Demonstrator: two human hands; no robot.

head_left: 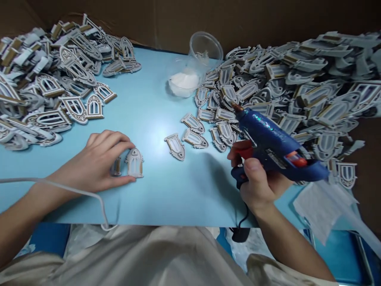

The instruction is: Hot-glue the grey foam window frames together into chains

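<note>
My left hand (102, 161) rests on the table with thumb and forefinger at the two ends of a small arched window piece (135, 163), its plain back facing up. Part of a second piece (116, 166) shows beneath the curved fingers. In my right hand (258, 178) is a blue hot glue gun (272, 143), raised above the table, fingers wrapped round its handle by the red trigger. The nozzle points up and left, over the right heap. Between the hands lies a single arched window piece (175, 146), with several more just right of it.
A heap of window pieces (79, 71) fills the back left, and a larger heap (312, 83) the right. Clear plastic cups (183, 81) stand at the back, one holding white material. A white cable (74, 190) crosses my left forearm. A crumpled white sheet (320, 206) lies at right.
</note>
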